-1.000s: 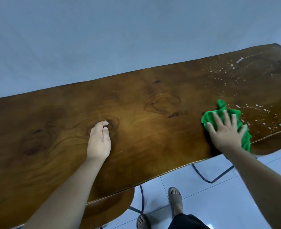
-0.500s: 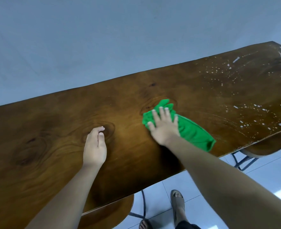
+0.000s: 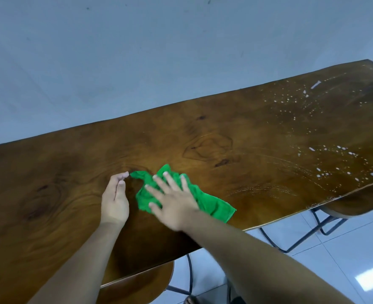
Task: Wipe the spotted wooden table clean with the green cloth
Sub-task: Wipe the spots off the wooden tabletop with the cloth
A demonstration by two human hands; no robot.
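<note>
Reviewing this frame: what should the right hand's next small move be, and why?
Probably slide the cloth rightward along the table. The right hand lies flat on the cloth near the table's middle, where the wood looks clean, while white spots cover the right end, untouched by the cloth.

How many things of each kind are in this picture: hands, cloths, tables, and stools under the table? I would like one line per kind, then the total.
Hands: 2 (left hand, right hand)
Cloths: 1 (green cloth)
Tables: 1 (wooden table)
Stools, partly hidden: 2 (left stool, right stool)
Total: 6
</note>
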